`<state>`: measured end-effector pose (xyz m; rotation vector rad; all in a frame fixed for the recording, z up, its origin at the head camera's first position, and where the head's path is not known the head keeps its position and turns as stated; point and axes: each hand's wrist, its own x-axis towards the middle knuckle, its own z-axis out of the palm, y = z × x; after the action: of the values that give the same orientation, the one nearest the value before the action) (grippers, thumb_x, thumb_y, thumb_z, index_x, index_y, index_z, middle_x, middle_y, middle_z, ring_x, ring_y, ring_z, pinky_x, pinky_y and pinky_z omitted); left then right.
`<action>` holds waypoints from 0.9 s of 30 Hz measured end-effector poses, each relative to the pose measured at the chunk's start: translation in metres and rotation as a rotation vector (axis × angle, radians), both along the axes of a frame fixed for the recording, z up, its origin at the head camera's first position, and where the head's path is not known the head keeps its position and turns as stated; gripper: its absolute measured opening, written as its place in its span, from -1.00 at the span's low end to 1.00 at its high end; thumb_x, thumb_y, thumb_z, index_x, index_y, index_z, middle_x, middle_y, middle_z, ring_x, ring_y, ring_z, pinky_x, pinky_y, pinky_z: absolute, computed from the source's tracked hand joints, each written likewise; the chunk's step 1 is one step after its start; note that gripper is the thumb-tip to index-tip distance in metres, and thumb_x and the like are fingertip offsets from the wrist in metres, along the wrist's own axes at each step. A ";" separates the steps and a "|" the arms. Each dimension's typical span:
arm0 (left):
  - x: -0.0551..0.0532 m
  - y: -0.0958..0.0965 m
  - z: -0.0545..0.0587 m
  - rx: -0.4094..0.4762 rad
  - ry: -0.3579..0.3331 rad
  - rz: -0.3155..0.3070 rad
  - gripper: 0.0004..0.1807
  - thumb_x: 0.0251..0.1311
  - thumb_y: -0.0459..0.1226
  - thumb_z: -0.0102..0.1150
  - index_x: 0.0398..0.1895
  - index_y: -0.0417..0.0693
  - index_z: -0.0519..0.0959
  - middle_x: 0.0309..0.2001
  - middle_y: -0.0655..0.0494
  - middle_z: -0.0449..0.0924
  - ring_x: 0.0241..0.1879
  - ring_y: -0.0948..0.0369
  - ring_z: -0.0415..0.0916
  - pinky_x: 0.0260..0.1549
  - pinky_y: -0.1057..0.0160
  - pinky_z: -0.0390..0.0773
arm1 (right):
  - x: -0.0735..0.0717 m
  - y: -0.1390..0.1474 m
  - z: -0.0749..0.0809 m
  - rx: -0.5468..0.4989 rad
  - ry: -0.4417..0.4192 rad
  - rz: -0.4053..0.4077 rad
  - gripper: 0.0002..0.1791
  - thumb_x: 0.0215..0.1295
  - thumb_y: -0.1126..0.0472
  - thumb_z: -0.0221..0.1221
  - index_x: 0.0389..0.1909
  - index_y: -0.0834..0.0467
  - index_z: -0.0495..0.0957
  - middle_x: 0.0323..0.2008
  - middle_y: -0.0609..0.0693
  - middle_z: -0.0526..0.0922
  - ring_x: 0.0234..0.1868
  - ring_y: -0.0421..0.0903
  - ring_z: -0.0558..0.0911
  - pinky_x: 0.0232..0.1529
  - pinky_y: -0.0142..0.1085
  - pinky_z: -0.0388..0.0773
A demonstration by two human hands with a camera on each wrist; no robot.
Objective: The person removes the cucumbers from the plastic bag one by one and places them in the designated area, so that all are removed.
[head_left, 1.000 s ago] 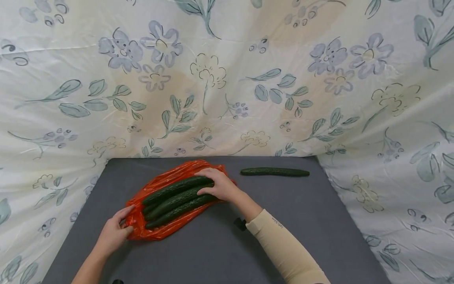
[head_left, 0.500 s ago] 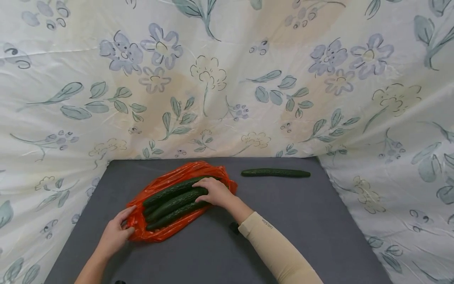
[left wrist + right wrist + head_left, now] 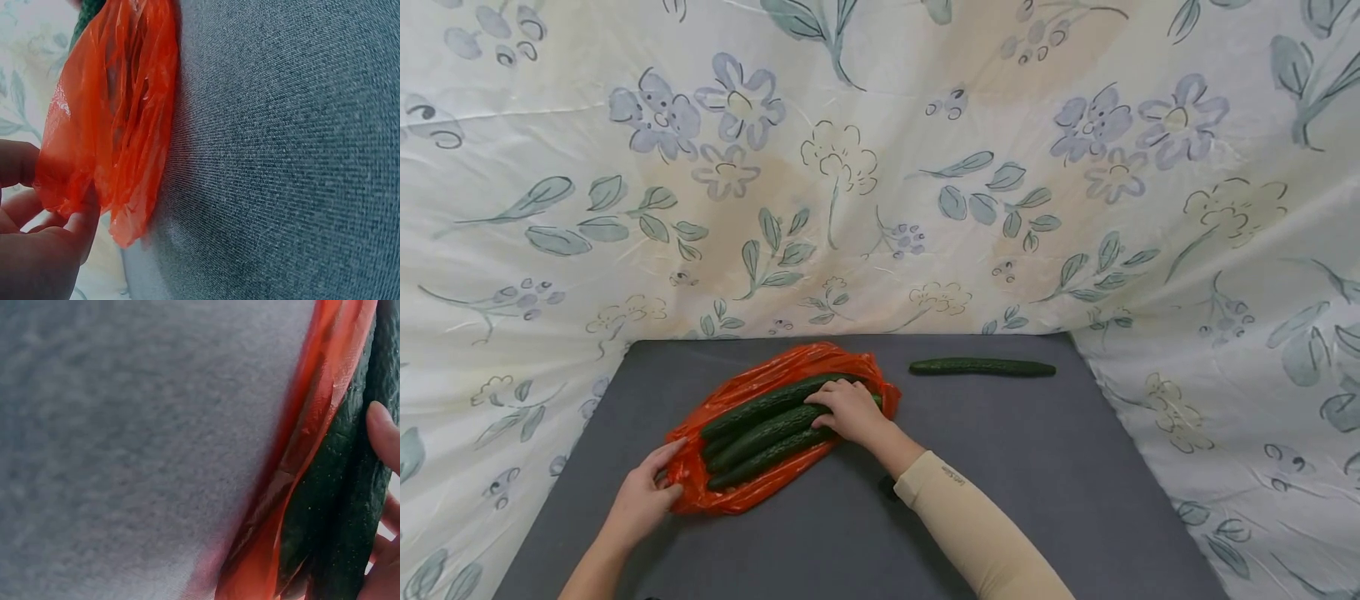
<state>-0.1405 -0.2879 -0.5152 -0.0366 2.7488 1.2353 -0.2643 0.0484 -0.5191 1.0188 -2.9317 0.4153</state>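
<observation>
Several long dark green cucumbers [image 3: 763, 435] lie side by side in a crumpled red-orange plastic bag [image 3: 811, 357], its mouth spread wide around them. At the bag's near left end, my left hand [image 3: 642, 493] pinches the thin plastic between thumb and fingers, as the left wrist view confirms. My right hand [image 3: 852, 410] grips the middle cucumber near its right end. In the right wrist view the thumb [image 3: 382, 434] presses one side of that cucumber [image 3: 350, 525] and the fingers lie along the other; parts of the fingers are cut off by the frame edge.
One more cucumber [image 3: 982, 367] lies alone at the back right of the grey table [image 3: 1000, 467]. Floral cloth [image 3: 880, 183] hangs behind the table and down both sides.
My right hand has shifted slightly left and toward me along the cucumbers, uncovering more of the bag's right end. My left hand stays at the bag's edge.
</observation>
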 end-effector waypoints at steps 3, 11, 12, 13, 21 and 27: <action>-0.001 0.000 0.001 0.002 -0.016 0.000 -0.22 0.13 -0.45 0.14 0.50 -0.28 0.23 0.47 -0.40 0.16 0.29 -0.25 0.31 -0.28 0.41 0.51 | 0.002 0.000 0.001 -0.024 -0.004 0.002 -0.51 0.31 -0.12 0.22 0.27 -0.22 0.57 0.17 -0.18 0.61 0.18 -0.11 0.55 0.21 -0.04 0.46; -0.002 0.000 0.001 0.000 0.001 -0.010 -0.22 0.13 -0.47 0.13 0.50 -0.30 0.23 0.46 -0.42 0.15 0.26 -0.24 0.33 -0.29 0.41 0.51 | 0.013 0.000 0.012 -0.097 0.035 0.041 -0.49 0.31 -0.14 0.21 0.28 -0.21 0.56 0.16 -0.17 0.62 0.15 -0.14 0.55 0.08 -0.16 0.49; -0.002 0.000 0.001 -0.001 0.005 -0.009 -0.22 0.13 -0.47 0.13 0.50 -0.30 0.23 0.46 -0.42 0.16 0.25 -0.23 0.35 -0.29 0.42 0.52 | 0.014 -0.001 0.014 -0.103 0.047 0.047 -0.48 0.31 -0.15 0.21 0.29 -0.20 0.56 0.15 -0.17 0.62 0.14 -0.15 0.56 0.05 -0.18 0.49; -0.002 0.000 0.001 0.009 0.001 -0.011 -0.21 0.12 -0.47 0.12 0.51 -0.30 0.22 0.47 -0.42 0.14 0.22 -0.21 0.37 -0.31 0.39 0.52 | 0.015 -0.002 0.017 -0.111 0.057 0.051 -0.48 0.31 -0.15 0.21 0.28 -0.20 0.56 0.15 -0.17 0.62 0.14 -0.14 0.56 0.03 -0.19 0.49; -0.002 -0.004 0.007 0.070 -0.062 -0.019 -0.19 0.20 -0.47 0.07 0.56 -0.26 0.11 0.52 -0.45 -0.01 0.19 -0.19 0.35 -0.42 0.28 0.47 | 0.018 -0.007 0.046 -0.126 0.112 0.065 -0.49 0.30 -0.15 0.21 0.27 -0.20 0.57 0.12 -0.17 0.62 0.10 -0.15 0.56 0.00 -0.23 0.48; 0.001 -0.003 0.005 0.061 -0.071 -0.015 -0.19 0.18 -0.47 0.09 0.56 -0.25 0.14 0.51 -0.43 0.04 0.04 -0.01 0.51 -0.41 0.30 0.48 | 0.022 0.010 0.056 -0.185 0.112 0.046 -0.49 0.28 -0.08 0.26 0.26 -0.17 0.58 0.13 -0.16 0.62 0.14 -0.13 0.56 0.04 -0.16 0.48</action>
<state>-0.1392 -0.2905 -0.5105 -0.0530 2.6456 1.2870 -0.2426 0.0584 -0.4634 1.0495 -2.7161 0.5975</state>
